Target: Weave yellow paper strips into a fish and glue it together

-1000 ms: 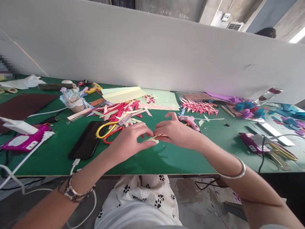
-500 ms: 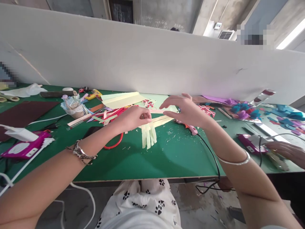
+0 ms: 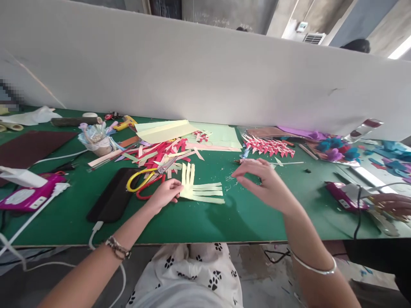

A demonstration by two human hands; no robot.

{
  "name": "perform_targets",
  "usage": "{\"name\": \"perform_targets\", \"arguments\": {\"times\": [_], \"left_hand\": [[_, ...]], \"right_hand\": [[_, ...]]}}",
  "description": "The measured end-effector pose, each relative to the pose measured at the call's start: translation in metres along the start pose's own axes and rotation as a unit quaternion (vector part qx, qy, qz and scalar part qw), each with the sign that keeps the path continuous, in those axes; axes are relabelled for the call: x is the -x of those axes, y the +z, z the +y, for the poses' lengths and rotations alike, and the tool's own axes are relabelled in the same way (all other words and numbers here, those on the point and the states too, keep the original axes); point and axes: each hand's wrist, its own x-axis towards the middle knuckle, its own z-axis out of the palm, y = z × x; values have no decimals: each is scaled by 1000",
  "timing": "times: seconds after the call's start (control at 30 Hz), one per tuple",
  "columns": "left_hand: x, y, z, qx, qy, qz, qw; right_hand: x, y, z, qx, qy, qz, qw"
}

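My left hand (image 3: 167,193) pinches the left corner of a pale yellow paper-strip piece (image 3: 189,192) low over the green table. Some of its strips point away from me, others to the right. My right hand (image 3: 265,182) hovers to the right of the paper, fingers curved and apart, with nothing visible between them. Just beyond it lies a pink glue gun (image 3: 248,161), partly hidden by the hand. Scissors (image 3: 141,179) with one yellow and one red handle loop lie beside my left hand.
A black phone (image 3: 112,194) on a white cable lies at the left. Red and pink paper strips (image 3: 163,154) heap behind the scissors. A red-and-white woven piece (image 3: 269,146) lies at the back right. Another person's hand (image 3: 393,204) is by a purple power socket (image 3: 345,197) at far right.
My left hand has come nearer and leftward with the strip piece, which now lies spread out. My right hand has moved away from the paper, to the right and nearer.
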Motion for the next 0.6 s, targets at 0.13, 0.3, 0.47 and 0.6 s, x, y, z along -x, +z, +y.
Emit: {"name": "perform_targets", "arguments": {"times": [0.13,0.3,0.47,0.6], "left_hand": [[25,0,-9,-55,9,-29,998],[45,0,-10,-327,147,83,930],[42,2,-19,-397,244,39,884],[38,7,-20,-452,264,36,851]], "right_hand": [[3,46,9,11,16,-88,996],[-14,90,18,29,-30,-161,986],[-30,112,18,78,-38,-196,977],[-33,117,13,97,-14,-206,973]]}}
